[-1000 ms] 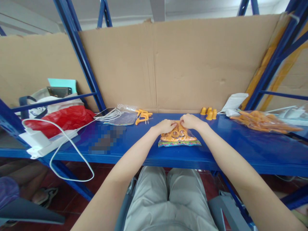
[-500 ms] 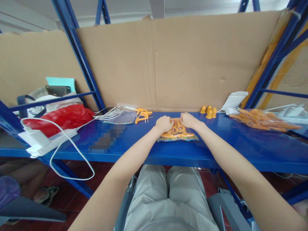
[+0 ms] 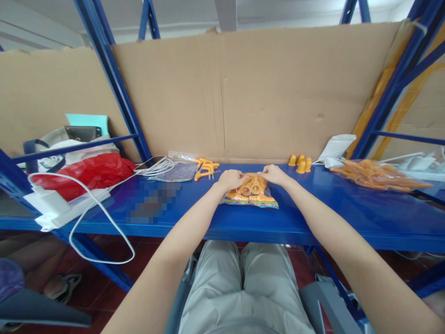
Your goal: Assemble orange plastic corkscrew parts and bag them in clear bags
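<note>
A clear plastic bag (image 3: 253,195) filled with orange plastic parts lies on the blue shelf top in front of me, its colourful printed edge towards me. My left hand (image 3: 232,180) is closed on the bag's far left corner. At the far right corner my right hand (image 3: 273,175) pinches the plastic. Two round orange cup-like ends show through the film between my hands. Orange corkscrew-like pieces (image 3: 206,168) with metal spirals lie beyond my left hand. Several orange caps (image 3: 301,163) stand to the right of my right hand.
A bag of orange parts (image 3: 378,175) lies on the right beside a white packet (image 3: 337,147). On the left are a white power strip (image 3: 71,211), a looping cable, a red plastic bag (image 3: 86,169) and a flat clear bag (image 3: 175,170). Cardboard (image 3: 278,93) walls the back.
The bag has shifted slightly left and towards me, and my left hand has moved left with it. My right hand stays near its corner, a little farther from my left hand.
</note>
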`<control>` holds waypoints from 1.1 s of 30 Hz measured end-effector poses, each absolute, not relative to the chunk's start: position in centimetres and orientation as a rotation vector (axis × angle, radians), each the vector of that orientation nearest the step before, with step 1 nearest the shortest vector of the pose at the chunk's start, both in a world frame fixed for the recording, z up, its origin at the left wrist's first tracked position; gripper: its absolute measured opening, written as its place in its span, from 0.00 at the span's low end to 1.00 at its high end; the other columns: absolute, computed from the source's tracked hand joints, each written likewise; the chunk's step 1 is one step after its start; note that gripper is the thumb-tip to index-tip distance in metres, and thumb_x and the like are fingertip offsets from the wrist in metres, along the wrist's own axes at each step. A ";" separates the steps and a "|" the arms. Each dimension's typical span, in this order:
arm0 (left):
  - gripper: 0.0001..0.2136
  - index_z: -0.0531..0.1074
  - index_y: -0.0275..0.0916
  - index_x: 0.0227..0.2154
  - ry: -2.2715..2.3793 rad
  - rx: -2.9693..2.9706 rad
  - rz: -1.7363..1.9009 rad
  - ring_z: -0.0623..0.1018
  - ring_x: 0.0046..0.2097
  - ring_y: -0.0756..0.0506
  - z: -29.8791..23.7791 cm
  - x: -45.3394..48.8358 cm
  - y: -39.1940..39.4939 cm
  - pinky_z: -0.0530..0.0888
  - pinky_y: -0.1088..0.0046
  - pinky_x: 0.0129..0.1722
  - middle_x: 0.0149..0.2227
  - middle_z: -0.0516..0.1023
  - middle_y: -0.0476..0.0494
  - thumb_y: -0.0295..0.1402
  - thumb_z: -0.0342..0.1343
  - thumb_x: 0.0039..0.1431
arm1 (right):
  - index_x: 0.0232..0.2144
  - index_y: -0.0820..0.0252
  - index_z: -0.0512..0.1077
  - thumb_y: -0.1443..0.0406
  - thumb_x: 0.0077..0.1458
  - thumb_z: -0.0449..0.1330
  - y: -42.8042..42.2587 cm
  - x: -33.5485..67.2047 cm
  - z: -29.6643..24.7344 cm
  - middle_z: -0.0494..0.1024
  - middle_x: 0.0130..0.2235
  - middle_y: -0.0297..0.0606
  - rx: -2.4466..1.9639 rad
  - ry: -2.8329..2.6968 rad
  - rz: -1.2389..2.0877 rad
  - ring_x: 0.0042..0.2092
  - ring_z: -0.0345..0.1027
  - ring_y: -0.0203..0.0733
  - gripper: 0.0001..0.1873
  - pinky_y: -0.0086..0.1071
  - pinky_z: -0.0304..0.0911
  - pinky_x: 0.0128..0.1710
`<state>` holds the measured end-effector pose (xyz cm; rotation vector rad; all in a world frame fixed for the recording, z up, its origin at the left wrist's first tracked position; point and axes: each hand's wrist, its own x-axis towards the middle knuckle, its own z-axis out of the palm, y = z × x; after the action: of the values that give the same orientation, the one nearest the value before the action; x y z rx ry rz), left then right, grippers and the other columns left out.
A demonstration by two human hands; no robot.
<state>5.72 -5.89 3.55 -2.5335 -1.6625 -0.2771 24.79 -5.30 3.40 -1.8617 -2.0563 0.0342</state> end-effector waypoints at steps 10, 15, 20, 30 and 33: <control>0.30 0.59 0.51 0.64 -1.587 -2.714 -0.114 0.75 0.56 0.36 4.2 5.1 -6.7 0.67 0.59 0.56 0.57 0.74 0.41 0.55 0.32 0.66 | 0.42 0.62 0.75 0.53 0.51 0.65 -4.8 25.9 3.1 0.78 0.49 0.46 -1.837 -1.942 0.147 0.52 0.69 0.52 0.22 0.37 0.65 0.48; 0.27 0.62 0.50 0.62 -1.438 -2.766 -0.247 0.76 0.54 0.38 3.3 5.0 -6.0 0.68 0.61 0.55 0.51 0.78 0.43 0.52 0.34 0.67 | 0.32 0.63 0.75 0.47 0.51 0.64 -5.3 26.5 3.3 0.81 0.35 0.44 -1.764 -1.831 0.723 0.39 0.75 0.46 0.23 0.32 0.69 0.37; 0.25 0.67 0.44 0.58 -1.270 -2.805 -0.473 0.75 0.54 0.42 1.6 5.1 -4.6 0.68 0.65 0.55 0.51 0.78 0.43 0.46 0.34 0.69 | 0.31 0.65 0.74 0.44 0.49 0.64 -5.3 27.6 3.5 0.81 0.33 0.49 -1.735 -1.539 1.125 0.34 0.76 0.45 0.27 0.33 0.71 0.34; 0.25 0.71 0.40 0.51 -1.074 -2.869 -0.575 0.76 0.54 0.42 1.4 5.9 -5.1 0.70 0.65 0.55 0.51 0.79 0.42 0.43 0.31 0.71 | 0.39 0.68 0.75 0.45 0.54 0.60 -6.5 28.6 4.1 0.82 0.40 0.49 -1.540 -1.618 1.458 0.39 0.76 0.42 0.29 0.31 0.70 0.39; 0.25 0.72 0.38 0.49 -1.071 -2.855 -0.576 0.77 0.53 0.42 1.7 5.9 -5.5 0.70 0.65 0.54 0.50 0.79 0.41 0.42 0.30 0.71 | 0.38 0.68 0.76 0.47 0.52 0.63 -6.8 28.2 4.2 0.82 0.37 0.48 -1.452 -1.711 1.486 0.34 0.76 0.39 0.28 0.31 0.71 0.38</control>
<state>5.91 -5.49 1.67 -2.8554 -1.0713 -0.5760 28.19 -6.83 4.17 -1.4522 -1.7108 1.4860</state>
